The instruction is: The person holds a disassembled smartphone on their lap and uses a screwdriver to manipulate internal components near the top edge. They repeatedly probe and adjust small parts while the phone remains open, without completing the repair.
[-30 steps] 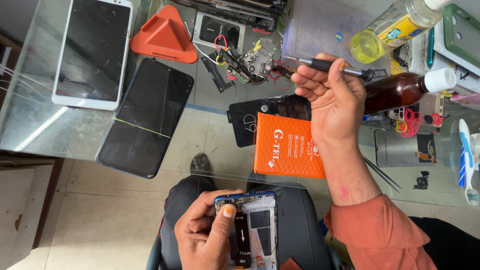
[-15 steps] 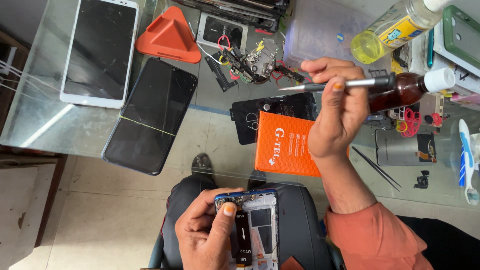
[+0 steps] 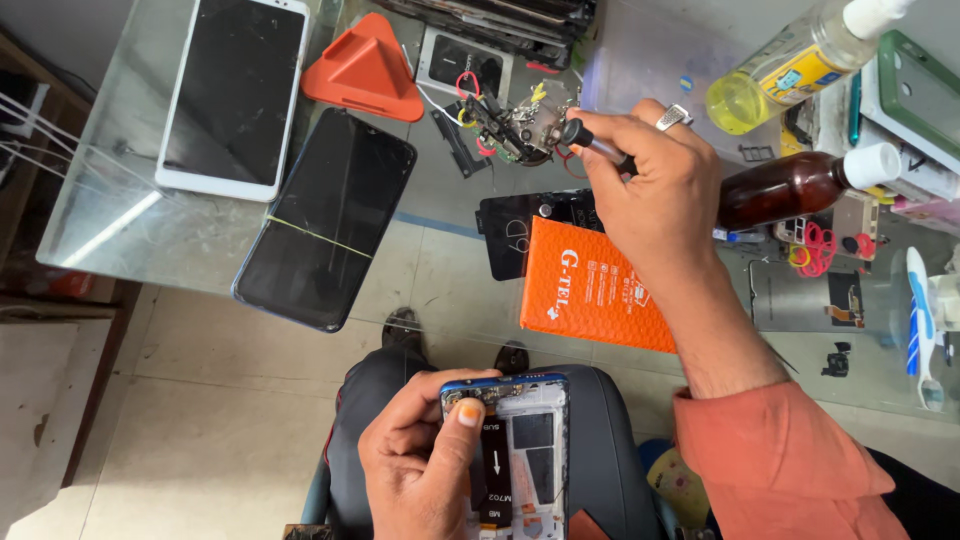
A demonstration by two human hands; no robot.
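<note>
My left hand [image 3: 425,462] grips an opened phone [image 3: 523,440] over my lap, thumb pressed on its exposed insides near the top. My right hand [image 3: 655,195] is raised over the glass table [image 3: 130,215] and closed around a black-handled screwdriver [image 3: 592,140], whose tip end points left toward a tangle of small parts and wires [image 3: 515,122]. An orange box [image 3: 598,290] lies just below that hand, partly hidden by my wrist.
On the glass sit a white phone [image 3: 235,95], a black phone [image 3: 330,215], an orange triangular pick [image 3: 368,68], a brown bottle [image 3: 800,185], a yellow-liquid bottle [image 3: 790,65], a green case [image 3: 925,90] and a toothbrush [image 3: 922,320]. Tiled floor shows below.
My right hand has turned the screwdriver from lying across its fingers to a closed grip, and moved left toward the pile of parts. My left hand holds the phone as before.
</note>
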